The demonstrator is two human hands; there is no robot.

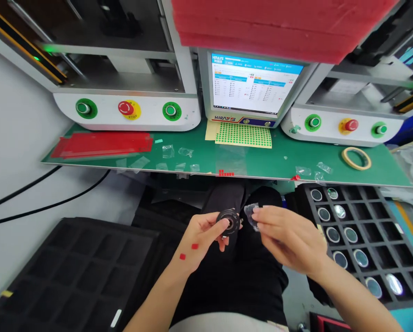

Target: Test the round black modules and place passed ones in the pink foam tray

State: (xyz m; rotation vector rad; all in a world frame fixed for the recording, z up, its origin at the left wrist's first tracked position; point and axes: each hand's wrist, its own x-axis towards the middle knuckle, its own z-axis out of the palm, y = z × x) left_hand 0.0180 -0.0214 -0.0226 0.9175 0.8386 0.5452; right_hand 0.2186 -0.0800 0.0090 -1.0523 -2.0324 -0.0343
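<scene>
grip of the left hand (206, 233) pinches a black, round, ring-shaped part (230, 221) between thumb and fingertips, palm up over the lap, two red stickers on the wrist. right hand (285, 237), fingers curled, pinches a crinkled clear film (252, 213) just beside the part, below the near edge of the green surface (282, 161). monitor (251, 85) at the far edge reads "hirays".

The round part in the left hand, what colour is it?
Black, with a hole in its middle. The round part shows best in the head view, pinched in the left hand.
</scene>
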